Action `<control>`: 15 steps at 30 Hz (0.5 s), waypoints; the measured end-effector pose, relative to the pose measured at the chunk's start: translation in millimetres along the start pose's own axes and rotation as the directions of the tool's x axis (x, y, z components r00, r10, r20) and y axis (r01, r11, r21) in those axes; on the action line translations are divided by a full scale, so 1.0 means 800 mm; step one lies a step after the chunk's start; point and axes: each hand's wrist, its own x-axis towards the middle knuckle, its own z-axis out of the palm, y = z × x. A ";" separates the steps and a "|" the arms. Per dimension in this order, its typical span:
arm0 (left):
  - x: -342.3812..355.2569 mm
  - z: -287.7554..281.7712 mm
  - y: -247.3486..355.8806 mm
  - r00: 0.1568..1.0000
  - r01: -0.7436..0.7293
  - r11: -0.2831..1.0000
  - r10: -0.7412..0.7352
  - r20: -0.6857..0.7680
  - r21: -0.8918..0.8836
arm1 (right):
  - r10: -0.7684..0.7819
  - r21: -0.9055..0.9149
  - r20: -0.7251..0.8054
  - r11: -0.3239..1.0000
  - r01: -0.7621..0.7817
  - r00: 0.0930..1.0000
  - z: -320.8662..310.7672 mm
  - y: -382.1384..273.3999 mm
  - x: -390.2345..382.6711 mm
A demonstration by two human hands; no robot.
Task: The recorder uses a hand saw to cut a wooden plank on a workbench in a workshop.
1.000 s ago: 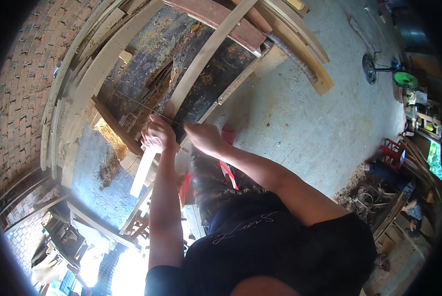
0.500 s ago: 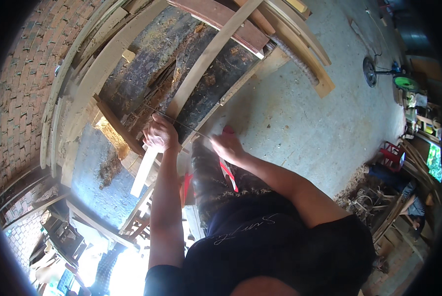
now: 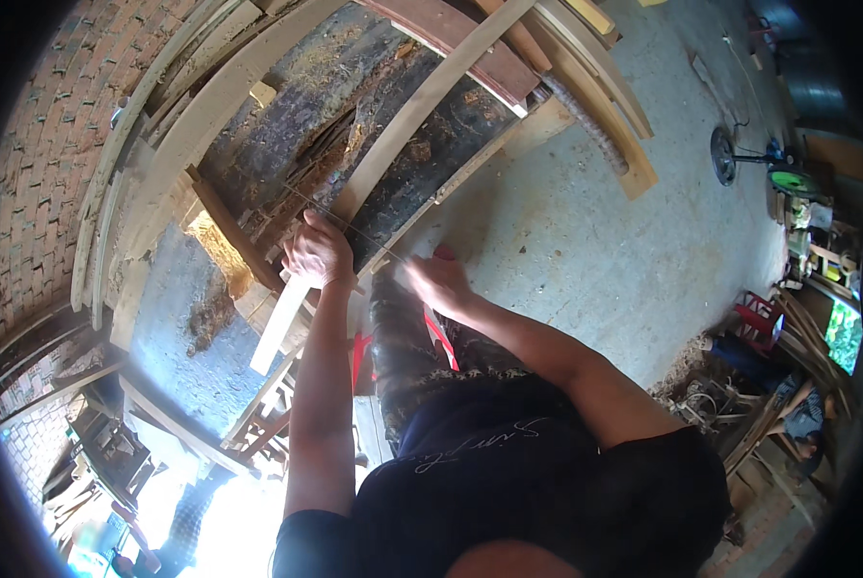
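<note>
A long, pale wooden strip point(image 3: 407, 130) runs across the dark workbench point(image 3: 301, 87). My left hand point(image 3: 318, 252) is closed around it, and its bright end sticks out below my fingers. Just beyond that hand, a thin dark blade point(image 3: 354, 229), which looks like a saw seen edge-on, crosses the strip. At the near end of the blade is my right hand point(image 3: 433, 285), closed and slightly blurred, beyond the bench edge; its grip hides the handle. Beside the left hand stands a brown wooden block point(image 3: 229, 231) on the bench.
Long boards point(image 3: 176, 144) line the bench's far left side by a brick wall point(image 3: 41, 173). More planks point(image 3: 605, 87) overhang the bench at the top. A fan point(image 3: 723, 156) stands on the concrete floor at right. Another person point(image 3: 799, 414) is at the lower right, near scrap wood.
My right hand has shifted slightly left with the blade. My left hand stays closed on the strip. The whole view has shifted a little.
</note>
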 end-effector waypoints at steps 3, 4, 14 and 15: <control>0.003 -0.001 -0.008 0.999 0.031 0.999 -0.030 0.044 -0.019 | -0.070 -0.223 0.028 0.972 0.075 0.997 -0.023 -0.078 0.106; 0.003 -0.001 -0.005 0.998 0.024 1.000 -0.023 0.057 -0.006 | -0.048 -0.227 0.016 0.973 0.050 0.999 -0.017 -0.082 0.116; 0.002 -0.011 -0.004 1.000 -0.014 0.998 0.014 0.007 -0.056 | 0.130 -0.201 0.246 0.976 -0.080 0.960 -0.047 -0.087 0.083; 0.003 -0.012 -0.002 1.000 -0.013 0.998 0.013 0.002 -0.056 | 0.125 -0.200 0.245 0.977 -0.076 0.962 -0.041 -0.085 0.094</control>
